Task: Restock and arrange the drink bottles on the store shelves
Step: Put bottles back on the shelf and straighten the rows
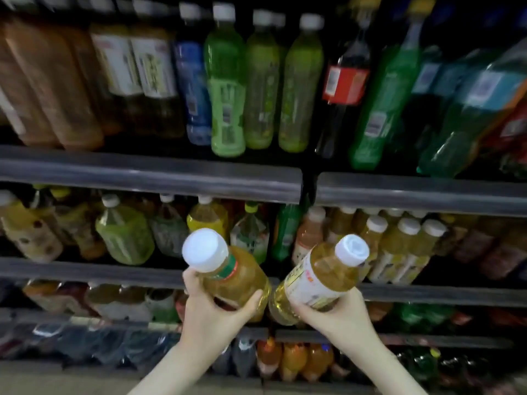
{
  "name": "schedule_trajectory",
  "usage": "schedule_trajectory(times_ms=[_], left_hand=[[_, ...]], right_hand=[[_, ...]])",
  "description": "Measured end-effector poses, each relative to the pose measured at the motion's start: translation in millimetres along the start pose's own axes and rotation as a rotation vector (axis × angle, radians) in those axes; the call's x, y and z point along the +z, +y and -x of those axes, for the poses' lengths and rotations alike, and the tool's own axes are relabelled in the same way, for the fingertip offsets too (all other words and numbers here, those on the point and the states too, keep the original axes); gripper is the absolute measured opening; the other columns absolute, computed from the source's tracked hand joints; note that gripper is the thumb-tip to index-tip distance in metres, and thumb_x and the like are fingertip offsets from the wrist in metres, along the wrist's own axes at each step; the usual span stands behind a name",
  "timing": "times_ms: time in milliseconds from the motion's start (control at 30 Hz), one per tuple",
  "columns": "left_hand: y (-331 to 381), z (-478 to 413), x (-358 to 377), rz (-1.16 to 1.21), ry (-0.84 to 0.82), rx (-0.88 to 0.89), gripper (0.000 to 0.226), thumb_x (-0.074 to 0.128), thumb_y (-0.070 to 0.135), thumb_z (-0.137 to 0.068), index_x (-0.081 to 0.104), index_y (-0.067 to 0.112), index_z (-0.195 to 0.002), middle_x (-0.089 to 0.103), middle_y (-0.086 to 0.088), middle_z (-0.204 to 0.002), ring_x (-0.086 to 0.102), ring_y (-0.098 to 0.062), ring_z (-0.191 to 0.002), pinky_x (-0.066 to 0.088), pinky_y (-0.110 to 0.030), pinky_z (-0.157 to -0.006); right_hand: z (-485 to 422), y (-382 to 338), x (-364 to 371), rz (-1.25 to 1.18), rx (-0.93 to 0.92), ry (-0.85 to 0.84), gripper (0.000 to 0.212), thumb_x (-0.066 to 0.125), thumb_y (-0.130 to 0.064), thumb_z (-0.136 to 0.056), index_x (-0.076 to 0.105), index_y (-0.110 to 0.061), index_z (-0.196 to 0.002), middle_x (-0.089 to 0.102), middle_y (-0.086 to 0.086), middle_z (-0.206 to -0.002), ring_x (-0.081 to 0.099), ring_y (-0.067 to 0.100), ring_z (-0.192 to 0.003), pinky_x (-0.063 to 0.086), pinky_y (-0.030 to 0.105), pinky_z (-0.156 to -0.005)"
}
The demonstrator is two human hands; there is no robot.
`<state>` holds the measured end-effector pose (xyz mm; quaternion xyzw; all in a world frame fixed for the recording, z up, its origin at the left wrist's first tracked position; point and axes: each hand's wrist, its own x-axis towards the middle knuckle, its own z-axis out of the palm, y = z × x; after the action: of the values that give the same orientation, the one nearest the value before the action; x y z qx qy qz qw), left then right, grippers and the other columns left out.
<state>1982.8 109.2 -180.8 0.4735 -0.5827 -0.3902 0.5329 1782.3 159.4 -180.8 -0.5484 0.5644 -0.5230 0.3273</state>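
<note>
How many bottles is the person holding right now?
2. An amber bottle with a green-and-red neck band is in the left hand; a white-labelled bottle is in the right hand. No further held bottle shows.

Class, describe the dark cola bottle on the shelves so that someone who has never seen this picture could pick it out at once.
Find the top shelf, fronted by a grey rail. Past the three light-green bottles to the right stands the cola bottle, with a bright green bottle on its other side. It alone in that row is near-black with a red label.
</note>
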Motion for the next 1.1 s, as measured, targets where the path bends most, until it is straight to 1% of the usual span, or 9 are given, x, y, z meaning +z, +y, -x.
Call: schedule_trajectory(times_ms=[100,200,367,500,567,700,867,1000,1100], left_hand=[[-33.6,31.7,5.4,-0.098,-0.089,-0.233,0.088,0.09,0.024,-0.057,0.028,0.031,-0.118,0.055,0.014,-0.088,0.057,0.014,-0.073,0.047,-0.027,-0.074],[-82.5,65.6,10.8,-0.21,-0.125,-0.43,0.085,0.087,0.02,-0.063,0.027,0.033,-0.122,0.062,0.002,-0.07,0.061,-0.004,-0.064,0.046,-0.027,-0.064],[-192.3,139.0,19.5,-0.363,-0.158,-0.685,0.075,0.086,0.027,-0.063,0.034,0.035,-0.116,0.059,0.005,-0.083,0.061,-0.019,-0.08,0.04,-0.022,-0.059],[-306.7,204.5,36.4,-0.365,-0.207,-0.909,0.07,0.081,0.023,-0.068,0.035,0.034,-0.12,0.061,0.006,-0.094,0.061,-0.019,-0.086,0.042,-0.028,-0.069],[-368.6,237.1,44.5,-0.355,-0.213,-1.004,0.066,0.079,0.02,-0.07,0.034,0.032,-0.117,0.059,0.008,-0.089,0.06,-0.019,-0.085,0.04,-0.028,-0.07],[-495.8,299.3,60.8,-0.403,-0.244,-1.181,0.058,0.075,0.024,-0.072,0.03,0.025,-0.108,0.057,0.002,-0.094,0.058,-0.027,-0.088,0.042,-0.033,-0.072],[-628.0,362.5,77.7,-0.494,-0.398,-1.298,0.056,0.073,0.031,-0.072,0.027,0.021,-0.103,0.054,-0.002,-0.095,0.054,-0.027,-0.082,0.043,-0.032,-0.07],[-698.5,391.2,79.9,-0.549,-0.461,-1.318,0.061,0.075,0.035,-0.071,0.032,0.018,-0.11,0.056,-0.003,-0.098,0.056,-0.029,-0.084,0.046,-0.034,-0.072],[-722.1,400.2,77.3,-0.567,-0.47,-1.293,0.061,0.076,0.037,-0.072,0.034,0.017,-0.111,0.059,-0.004,-0.099,0.059,-0.028,-0.086,0.05,-0.037,-0.074]], right_hand=[[26.1,59.4,16.4,-0.055,0.193,-0.03,0.063,0.085,-0.037,-0.05,0.067,-0.005,-0.101,0.075,-0.007,-0.091,0.07,0.009,-0.086,0.052,0.019,-0.071],[62.2,126.0,30.5,-0.044,0.372,-0.046,0.06,0.087,-0.025,-0.049,0.065,-0.004,-0.1,0.074,-0.011,-0.092,0.07,0.004,-0.085,0.049,0.015,-0.073],[130.1,242.7,47.5,0.032,0.601,-0.099,0.036,0.086,0.002,-0.063,0.065,-0.009,-0.09,0.073,-0.016,-0.077,0.065,-0.006,-0.072,0.047,0.009,-0.069],[189.4,371.2,62.5,0.176,0.775,-0.125,0.043,0.088,-0.024,-0.061,0.068,-0.009,-0.097,0.074,-0.004,-0.088,0.067,0.0,-0.081,0.049,0.018,-0.075],[218.2,438.2,71.7,0.193,0.842,-0.123,0.039,0.089,-0.01,-0.062,0.067,-0.006,-0.093,0.073,0.002,-0.086,0.066,-0.001,-0.076,0.049,0.017,-0.073],[266.4,569.0,108.8,0.245,0.92,-0.145,0.028,0.084,-0.005,-0.068,0.068,-0.013,-0.09,0.073,0.005,-0.091,0.069,0.018,-0.085,0.054,0.036,-0.082],[310.4,717.7,168.7,0.264,0.929,-0.088,0.031,0.081,-0.005,-0.071,0.064,-0.017,-0.093,0.07,0.004,-0.092,0.066,0.003,-0.08,0.05,0.023,-0.083],[335.1,809.0,200.7,0.245,0.949,-0.051,0.055,0.084,-0.022,-0.068,0.06,0.0,-0.113,0.07,0.007,-0.102,0.064,-0.002,-0.082,0.051,0.015,-0.082],[349.9,833.4,213.3,0.244,0.911,-0.047,0.067,0.086,-0.024,-0.064,0.053,-0.004,-0.12,0.065,0.007,-0.114,0.064,0.007,-0.1,0.048,0.025,-0.097]])
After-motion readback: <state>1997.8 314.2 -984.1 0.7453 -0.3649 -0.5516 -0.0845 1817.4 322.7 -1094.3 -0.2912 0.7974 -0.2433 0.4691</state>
